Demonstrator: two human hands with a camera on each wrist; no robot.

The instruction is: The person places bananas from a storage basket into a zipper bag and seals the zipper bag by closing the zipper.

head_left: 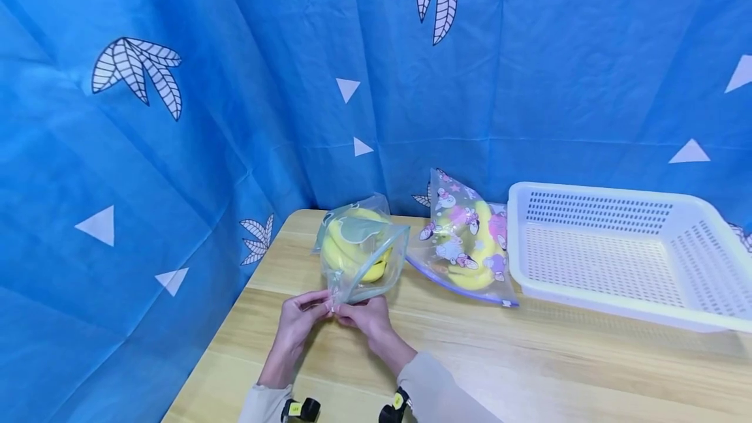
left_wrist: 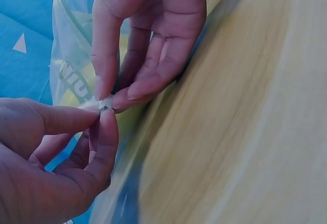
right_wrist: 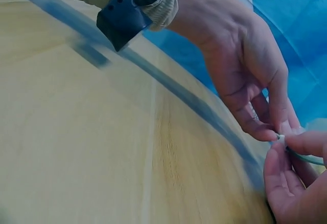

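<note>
A clear zip bag with a green-edged mouth holds yellow bananas on the table. Its mouth gapes toward me. At the near left corner of that mouth, my left hand pinches the bag's edge between thumb and finger. Close against it, my right hand pinches the small white zip slider at the same corner. The fingertips of both hands nearly meet there, as the right wrist view also shows around the slider. Fingers partly cover the slider.
To the right lies a second zip bag, printed with pink and purple figures, with bananas inside and a purple zip edge. Beside it stands a white perforated basket. A blue patterned curtain hangs behind and left of the wooden table.
</note>
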